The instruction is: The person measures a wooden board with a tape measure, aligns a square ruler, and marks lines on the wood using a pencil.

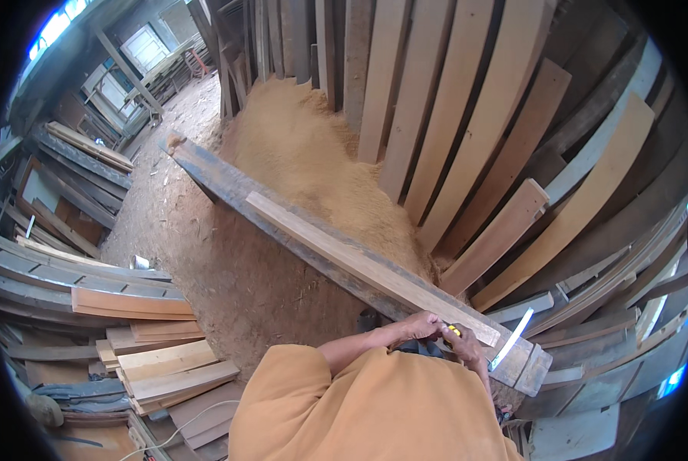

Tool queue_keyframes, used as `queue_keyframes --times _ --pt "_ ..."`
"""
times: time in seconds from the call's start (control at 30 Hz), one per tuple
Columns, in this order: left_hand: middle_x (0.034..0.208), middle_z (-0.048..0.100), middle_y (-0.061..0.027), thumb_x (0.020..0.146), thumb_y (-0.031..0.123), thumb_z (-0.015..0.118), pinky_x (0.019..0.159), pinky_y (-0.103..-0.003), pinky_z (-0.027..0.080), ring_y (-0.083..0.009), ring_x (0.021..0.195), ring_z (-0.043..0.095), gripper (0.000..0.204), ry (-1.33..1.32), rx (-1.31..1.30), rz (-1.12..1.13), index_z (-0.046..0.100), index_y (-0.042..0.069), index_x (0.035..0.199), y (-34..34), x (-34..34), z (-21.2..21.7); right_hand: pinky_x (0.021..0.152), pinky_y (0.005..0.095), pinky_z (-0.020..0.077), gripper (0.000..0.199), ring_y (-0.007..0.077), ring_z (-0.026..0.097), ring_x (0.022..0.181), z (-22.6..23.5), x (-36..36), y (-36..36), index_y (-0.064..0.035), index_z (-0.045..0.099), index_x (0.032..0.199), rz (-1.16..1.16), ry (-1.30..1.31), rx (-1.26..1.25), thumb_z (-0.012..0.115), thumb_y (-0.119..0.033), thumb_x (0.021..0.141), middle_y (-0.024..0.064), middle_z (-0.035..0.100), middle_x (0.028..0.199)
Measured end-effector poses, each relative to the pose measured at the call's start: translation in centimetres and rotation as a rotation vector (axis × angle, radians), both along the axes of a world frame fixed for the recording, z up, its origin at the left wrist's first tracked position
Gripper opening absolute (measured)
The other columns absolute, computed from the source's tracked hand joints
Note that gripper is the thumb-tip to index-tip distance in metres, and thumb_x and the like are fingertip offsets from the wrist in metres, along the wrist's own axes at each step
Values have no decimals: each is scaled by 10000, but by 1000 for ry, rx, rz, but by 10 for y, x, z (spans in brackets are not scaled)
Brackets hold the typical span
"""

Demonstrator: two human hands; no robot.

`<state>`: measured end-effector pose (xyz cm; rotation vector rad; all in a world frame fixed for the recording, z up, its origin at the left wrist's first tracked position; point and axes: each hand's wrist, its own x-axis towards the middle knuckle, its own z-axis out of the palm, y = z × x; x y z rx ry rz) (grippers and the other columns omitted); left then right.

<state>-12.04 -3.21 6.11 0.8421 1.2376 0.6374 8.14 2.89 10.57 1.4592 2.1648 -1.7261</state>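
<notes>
A long planed board (359, 265) lies along a weathered timber beam (263, 201) that runs slantwise from far left to near right. Over the board's near end, my left hand (417, 326) is closed, its fingertips meeting at a small yellow-and-black tool (454, 330). My right hand (470, 349) is wrapped around that tool from the other side. The tool's exact kind is too small to make out. Just right of my right hand, a bright, narrow pale strip (511, 338) slants across the end of the beam. Both palms are hidden.
A sawdust heap (298, 146) spreads behind the beam. Several tall planks (436, 107) lean at the back and right. Stacked boards (167, 361) lie at lower left, beside a pale cord (182, 430). The dirt floor (244, 269) shows left of the beam.
</notes>
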Motion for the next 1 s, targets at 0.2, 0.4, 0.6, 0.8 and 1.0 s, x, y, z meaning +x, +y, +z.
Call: queue_keyframes --times 0.2,0.4,0.6,0.8,1.0 --pt "752 642 -7 942 181 738 574 -267 471 -101 650 573 166 -118 -61 229 660 49 880 -14 -56 -3 804 408 488 573 270 639 887 18 -72 -15 46 671 1069 48 105 50 613 -514 962 209 692 932" --pt "818 639 -15 937 199 725 575 -256 473 -91 682 578 173 -132 -37 233 627 57 937 -30 -98 -9 849 416 505 418 335 669 929 21 -115 -17 14 679 1094 139 144 126 619 -358 914 228 706 973" --pt "897 703 -56 935 256 668 614 -262 534 -128 718 650 230 -507 -41 602 663 54 1044 -32 -161 -5 899 467 523 468 403 686 1019 -3 -135 -1 -22 710 1089 69 -201 289 658 -439 883 250 717 1070" --pt "975 711 -67 812 167 678 770 -390 532 -238 908 655 254 -739 91 1162 664 91 1054 -72 -353 -13 961 508 518 493 405 683 1078 3 -69 29 -57 727 1075 44 -617 483 689 -492 845 229 726 1124" --pt "882 679 -38 872 151 721 630 -317 542 -160 806 664 145 -567 103 1469 653 95 987 -118 -449 6 951 522 507 423 418 684 1045 -18 -29 41 -53 743 968 -19 -564 431 704 -438 797 230 737 1035"
